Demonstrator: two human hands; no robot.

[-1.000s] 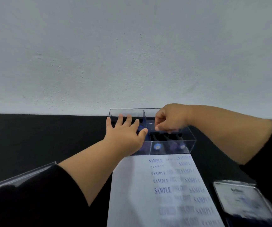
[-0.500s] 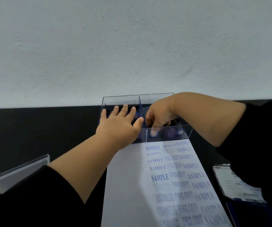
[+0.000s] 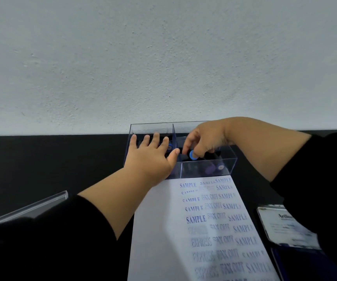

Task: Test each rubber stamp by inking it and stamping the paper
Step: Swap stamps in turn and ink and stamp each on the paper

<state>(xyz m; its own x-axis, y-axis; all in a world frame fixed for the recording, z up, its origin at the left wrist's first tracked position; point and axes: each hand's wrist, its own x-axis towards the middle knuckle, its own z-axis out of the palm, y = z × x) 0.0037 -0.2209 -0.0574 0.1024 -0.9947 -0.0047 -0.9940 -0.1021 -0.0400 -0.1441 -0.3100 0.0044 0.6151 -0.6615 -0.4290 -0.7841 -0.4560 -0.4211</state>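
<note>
A clear two-compartment box stands on the black surface at the far edge of the paper. The right compartment holds several dark rubber stamps lying on their sides; the right hand reaches in, its fingers pinching a blue-capped stamp. The left hand lies flat over the left compartment, fingers straight and spread, with another blue-ended stamp beneath it. The paper carries blue SAMPLE, FAX OUT and EXPRESS prints. An ink pad tin sits right of the paper, partly behind the right sleeve; a clear stand lies at the left.
</note>
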